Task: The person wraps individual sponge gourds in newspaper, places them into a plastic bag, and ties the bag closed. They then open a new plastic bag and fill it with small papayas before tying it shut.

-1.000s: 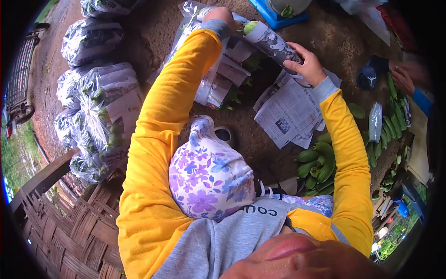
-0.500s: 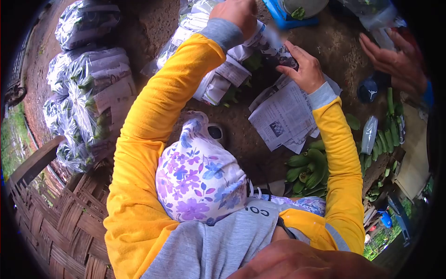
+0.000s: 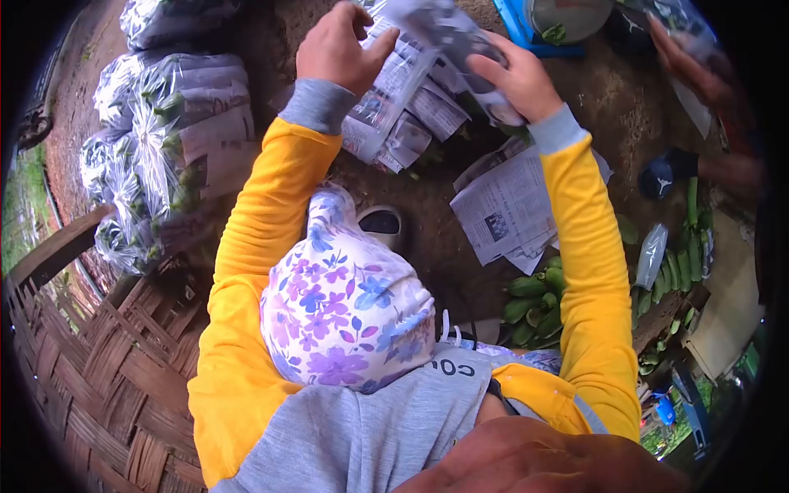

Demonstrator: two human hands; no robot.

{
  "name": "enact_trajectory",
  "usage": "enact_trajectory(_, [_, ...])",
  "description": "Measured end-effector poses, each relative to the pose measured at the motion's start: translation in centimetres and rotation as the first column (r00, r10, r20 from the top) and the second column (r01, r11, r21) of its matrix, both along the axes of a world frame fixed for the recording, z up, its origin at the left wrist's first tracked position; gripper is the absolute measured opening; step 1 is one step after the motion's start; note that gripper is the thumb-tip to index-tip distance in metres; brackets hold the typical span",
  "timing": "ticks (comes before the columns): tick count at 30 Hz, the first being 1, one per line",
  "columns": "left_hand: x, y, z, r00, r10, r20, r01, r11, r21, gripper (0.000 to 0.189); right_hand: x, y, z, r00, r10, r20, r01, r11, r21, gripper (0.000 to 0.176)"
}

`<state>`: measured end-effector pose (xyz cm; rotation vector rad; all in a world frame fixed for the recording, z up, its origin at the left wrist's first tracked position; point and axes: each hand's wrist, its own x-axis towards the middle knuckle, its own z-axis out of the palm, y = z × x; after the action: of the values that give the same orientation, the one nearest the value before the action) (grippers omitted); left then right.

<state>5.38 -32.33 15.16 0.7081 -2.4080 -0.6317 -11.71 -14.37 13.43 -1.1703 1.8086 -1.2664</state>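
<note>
My right hand grips a newspaper-wrapped bundle, its thumb on the near side. The bundle is blurred and tilted, and its contents are hidden. My left hand is apart from it, thumb and fingers spread, with nothing in it. Below and between the hands, several newspaper-wrapped bundles lie side by side under clear plastic, green ends showing at their lower edge. Loose newspaper sheets lie on the ground below my right hand.
Plastic-bagged bundles of green produce are stacked at left, by a woven basket. A blue scale stands at the top. Green bananas and long green vegetables lie at right. Another person's hand is by a plastic bag.
My left hand has let go of the wrapped bundle and moved left. My right hand, fingers outstretched before, now grips the bundle. The other person's hand has moved up to a plastic bag.
</note>
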Motion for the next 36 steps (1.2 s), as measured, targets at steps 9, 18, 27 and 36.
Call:
enact_trajectory(9, [-0.4,5.1,-1.1,0.836,-0.214,0.506,0.187,0.977,0.105,0.026,-1.7,7.2,1.8,0.965,-0.209,0.158,0.200,0.977,0.076,0.064])
enact_trajectory(18, [-5.3,4.3,-0.4,0.803,-0.232,0.548,0.148,0.970,0.193,0.036,0.1,7.2,1.7,0.994,-0.087,0.071,0.079,0.990,0.119,0.067])
enact_trajectory(27, [-8.0,0.3,-4.7,0.902,-0.317,0.293,0.083,0.792,0.604,0.039,-2.8,9.1,1.3,0.991,-0.130,0.009,0.128,0.984,0.123,0.066])
enact_trajectory(36, [-7.6,0.3,-2.2,0.942,-0.306,0.137,0.115,0.678,0.726,0.030,-2.5,7.1,3.1,0.818,0.098,-0.568,-0.055,0.994,0.092,0.062])
